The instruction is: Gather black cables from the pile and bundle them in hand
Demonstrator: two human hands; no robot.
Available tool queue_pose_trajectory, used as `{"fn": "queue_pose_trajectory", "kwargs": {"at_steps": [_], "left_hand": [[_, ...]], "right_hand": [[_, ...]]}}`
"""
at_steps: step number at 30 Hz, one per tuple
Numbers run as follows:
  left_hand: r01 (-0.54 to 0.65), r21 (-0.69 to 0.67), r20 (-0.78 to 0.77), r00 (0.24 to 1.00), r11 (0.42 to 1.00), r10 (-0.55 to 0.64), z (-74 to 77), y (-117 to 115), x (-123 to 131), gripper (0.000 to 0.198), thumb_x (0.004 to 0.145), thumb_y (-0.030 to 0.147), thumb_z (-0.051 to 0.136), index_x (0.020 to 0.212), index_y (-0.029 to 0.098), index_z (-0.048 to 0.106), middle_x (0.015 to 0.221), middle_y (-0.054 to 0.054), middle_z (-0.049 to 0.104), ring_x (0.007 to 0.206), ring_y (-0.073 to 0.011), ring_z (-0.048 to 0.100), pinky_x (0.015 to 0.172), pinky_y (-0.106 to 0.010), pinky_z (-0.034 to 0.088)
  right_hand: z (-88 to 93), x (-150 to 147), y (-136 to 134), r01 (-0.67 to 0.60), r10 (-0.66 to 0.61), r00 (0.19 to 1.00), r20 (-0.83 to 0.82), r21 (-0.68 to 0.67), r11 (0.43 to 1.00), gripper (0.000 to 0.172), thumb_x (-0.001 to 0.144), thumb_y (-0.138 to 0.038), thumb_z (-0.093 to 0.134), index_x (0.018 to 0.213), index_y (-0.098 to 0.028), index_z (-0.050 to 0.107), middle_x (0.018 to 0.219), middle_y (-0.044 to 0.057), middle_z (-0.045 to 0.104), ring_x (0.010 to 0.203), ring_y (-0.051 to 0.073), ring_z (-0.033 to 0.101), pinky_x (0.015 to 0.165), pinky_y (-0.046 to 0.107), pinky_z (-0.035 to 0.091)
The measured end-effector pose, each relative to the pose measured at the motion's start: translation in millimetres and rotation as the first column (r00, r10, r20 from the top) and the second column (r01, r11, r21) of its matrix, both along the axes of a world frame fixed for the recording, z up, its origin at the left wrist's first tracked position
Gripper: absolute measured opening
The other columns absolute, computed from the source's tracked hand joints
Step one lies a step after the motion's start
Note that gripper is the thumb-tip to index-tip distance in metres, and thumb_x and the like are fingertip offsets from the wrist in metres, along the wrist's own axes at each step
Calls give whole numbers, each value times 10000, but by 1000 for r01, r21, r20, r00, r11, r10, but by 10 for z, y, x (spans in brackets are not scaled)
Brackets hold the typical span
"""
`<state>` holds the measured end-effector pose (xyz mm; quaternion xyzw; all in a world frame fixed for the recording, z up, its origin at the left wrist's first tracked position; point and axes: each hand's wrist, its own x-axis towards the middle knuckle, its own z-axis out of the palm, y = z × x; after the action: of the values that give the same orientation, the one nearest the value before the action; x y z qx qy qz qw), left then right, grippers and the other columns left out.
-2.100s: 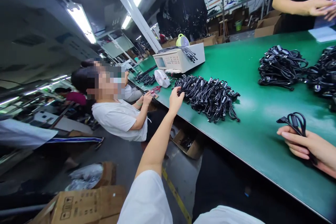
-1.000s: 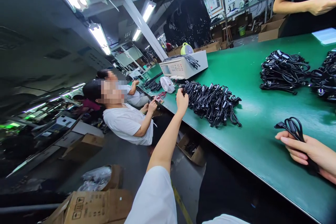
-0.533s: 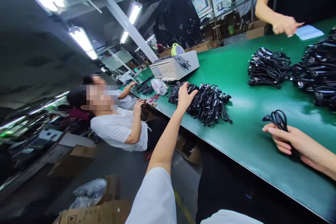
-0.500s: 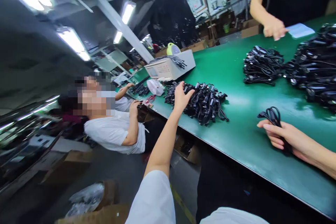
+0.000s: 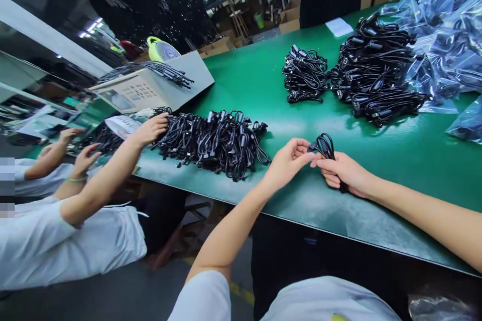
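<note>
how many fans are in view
2: a lime-green fan on or behind the beige instrument, and a white fan in front of it, partly behind a co-worker's arm. Others may be hidden.

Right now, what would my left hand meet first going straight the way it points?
Probably the black cable held in your right hand; whether your left hand touches it is unclear.

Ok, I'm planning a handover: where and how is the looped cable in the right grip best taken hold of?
Probably by its loop, pinched from the far side of the table: it sticks out beyond the right grip, which wraps the lower part. The left grip is at the connector, so that side looks crowded.
</note>
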<state>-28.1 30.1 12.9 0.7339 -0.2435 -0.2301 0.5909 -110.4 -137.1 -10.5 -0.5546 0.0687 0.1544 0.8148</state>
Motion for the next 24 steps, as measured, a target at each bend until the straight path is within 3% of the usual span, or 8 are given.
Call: {"fn": "queue_pose_trajectory", "kwargs": {"at_steps": [7,11,13,15,17,18,20,24], "left_hand": [[2,-126,-141,990,992,-20,-141,-186,138,232,858,335,693,1043,207,640,953,-40,641,860,-139,598,814,-274,491],[89,-78,-40,995,993,-92,-118,-119,128,402,852,383,719,1206,225,612,1133,-67,607,1028,-185,582,915,-312,492],[140,-86,69,989,986,-134,-97,-73,120,480,825,409,752,1249,247,598,1245,-76,554,1121,-209,550,967,-330,482],[148,-101,176,976,984,-128,-89,-32,113,506,795,426,780,1236,259,599,1282,-76,528,1154,-219,534,984,-335,479],[103,-92,241,967,990,-79,-95,-4,99,501,772,406,807,1202,254,598,1247,-70,548,1101,-203,555,952,-322,488],[81,-79,243,968,994,-60,-101,3,88,500,766,387,816,1192,250,592,1221,-64,564,1048,-186,571,923,-310,494],[32,-61,204,979,998,-19,-111,2,62,481,770,367,816,1172,240,583,1134,-45,592,924,-144,582,848,-279,496],[-59,-37,14,998,998,59,-106,-53,16,423,798,396,786,1112,213,569,879,13,588,775,-103,541,744,-238,454]], "right_hand": [[-11,1,-4,-14,17,999,40,-70,997,276,911,-461,634,935,-198,556,553,-71,523,412,102,492,443,224,407],[74,14,-22,-99,138,989,58,-439,893,247,980,-457,524,982,-211,547,515,-71,535,400,137,516,456,243,382],[123,10,-47,-30,174,979,108,-765,643,197,991,-396,518,978,-208,573,561,-39,589,449,164,557,458,249,326],[161,-1,-81,116,258,949,182,-961,252,103,973,-279,548,947,-191,596,638,9,654,515,197,618,466,264,271],[186,-17,-112,294,375,895,240,-951,-95,92,928,-119,542,947,-167,620,639,23,656,526,212,641,468,281,238],[195,-27,-123,380,427,865,262,-899,-217,153,904,-60,524,961,-151,633,618,17,636,512,209,639,467,287,237],[211,-46,-131,506,509,812,287,-781,-367,247,872,10,485,1003,-119,650,597,3,596,498,193,629,473,290,265],[241,-74,-106,607,581,763,283,-624,-492,278,883,15,467,1055,-90,659,574,-22,517,464,171,578,480,291,294]]}}
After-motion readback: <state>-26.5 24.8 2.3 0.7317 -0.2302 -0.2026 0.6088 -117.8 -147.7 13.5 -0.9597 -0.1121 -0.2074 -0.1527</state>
